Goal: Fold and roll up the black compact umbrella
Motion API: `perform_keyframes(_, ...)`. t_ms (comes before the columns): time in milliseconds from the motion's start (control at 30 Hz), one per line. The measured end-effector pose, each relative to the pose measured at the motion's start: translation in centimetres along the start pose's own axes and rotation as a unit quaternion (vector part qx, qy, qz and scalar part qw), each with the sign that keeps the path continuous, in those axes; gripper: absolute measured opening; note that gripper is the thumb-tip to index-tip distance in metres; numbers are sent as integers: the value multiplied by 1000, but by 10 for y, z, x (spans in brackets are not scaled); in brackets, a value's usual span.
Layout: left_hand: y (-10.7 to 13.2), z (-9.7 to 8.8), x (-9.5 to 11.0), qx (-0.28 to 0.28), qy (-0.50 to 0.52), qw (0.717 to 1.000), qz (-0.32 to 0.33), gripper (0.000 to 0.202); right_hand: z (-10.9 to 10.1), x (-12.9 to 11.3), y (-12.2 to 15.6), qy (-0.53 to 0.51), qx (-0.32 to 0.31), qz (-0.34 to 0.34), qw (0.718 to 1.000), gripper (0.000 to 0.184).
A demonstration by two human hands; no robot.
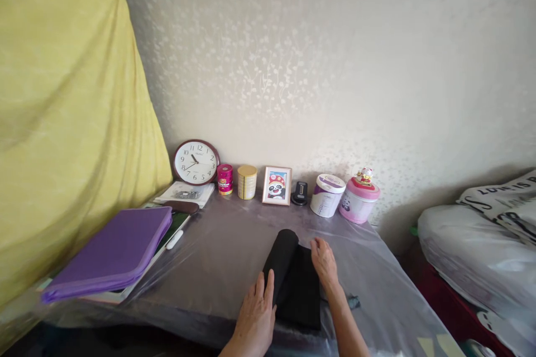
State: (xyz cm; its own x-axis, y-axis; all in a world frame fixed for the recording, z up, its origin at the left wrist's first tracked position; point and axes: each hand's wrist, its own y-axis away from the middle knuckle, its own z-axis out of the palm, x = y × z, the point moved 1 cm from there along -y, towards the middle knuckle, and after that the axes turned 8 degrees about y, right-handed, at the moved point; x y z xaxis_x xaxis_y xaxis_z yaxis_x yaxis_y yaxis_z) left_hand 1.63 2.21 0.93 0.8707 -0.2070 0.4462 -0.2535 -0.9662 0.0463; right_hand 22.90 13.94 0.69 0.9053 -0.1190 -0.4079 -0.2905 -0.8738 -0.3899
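Black fabric garment [293,281] on the plastic-covered counter [218,256], rolled into a tube along its left side, right part flat and unrolled. Left hand [256,315] flat against the roll, ungripping; right hand [324,261] spread, pressing the flat part.

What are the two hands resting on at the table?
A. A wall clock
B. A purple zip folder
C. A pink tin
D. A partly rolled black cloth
D: the left hand lies against the rolled part of the black cloth and the right hand presses its flat part; the purple folder lies untouched.
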Motion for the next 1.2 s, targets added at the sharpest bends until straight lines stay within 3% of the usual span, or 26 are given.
perform_keyframes(133,1,-1,-1,7,-2,1000,13,64,-21,29,35,-30,-47,70,996,36)
perform_keyframes(300,5,-9,-2,-14,20,999,22,71,-32,18,68,-141,-136,119,973,44)
perform_keyframes(433,8,-13,-5,-25,28,999,32,85,-35,4,74,-147,-98,95,980,41)
perform_keyframes(733,6,-5,-6,-21,31,999,18,91,-41,-39,63,-227,-81,8,971,31)
perform_keyframes(967,5,-4,-1,-39,-4,999,-7,93,-15,-77,44,-280,-93,17,955,38)
perform_keyframes(1200,0,12,-13,-10,1,1000,21,90,10,-89,41,-219,-152,31,963,47)
